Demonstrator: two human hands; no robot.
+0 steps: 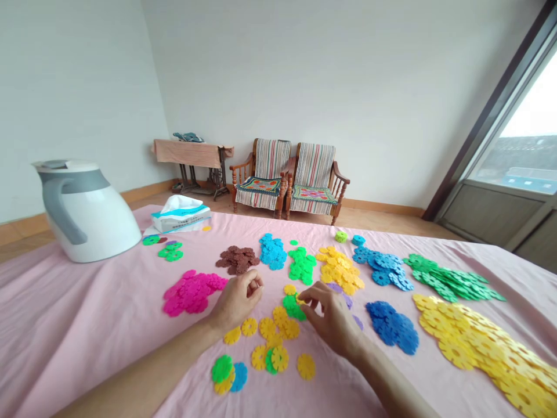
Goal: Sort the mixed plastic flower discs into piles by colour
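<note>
My left hand (239,297) is closed, its fingers curled in above the cloth between the pink snowflake discs (191,293) and the brown discs (237,259). Whatever it may hold is hidden. Thumb and forefinger of my right hand (331,313) pinch a yellow snowflake disc (300,298) over a few green discs (292,307). Purple discs (342,294) lie partly covered behind that hand. Between my forearms are scattered yellow discs (285,324), with a green disc (222,368) and a light blue disc (239,377) nearer to me.
Sorted piles of light blue (272,252), green (301,266), yellow (339,269) and dark blue discs (393,328) lie around. A long yellow row (483,339) runs along the right. A white jug (93,215) and tissue pack (180,216) stand at left on the pink cloth (108,313).
</note>
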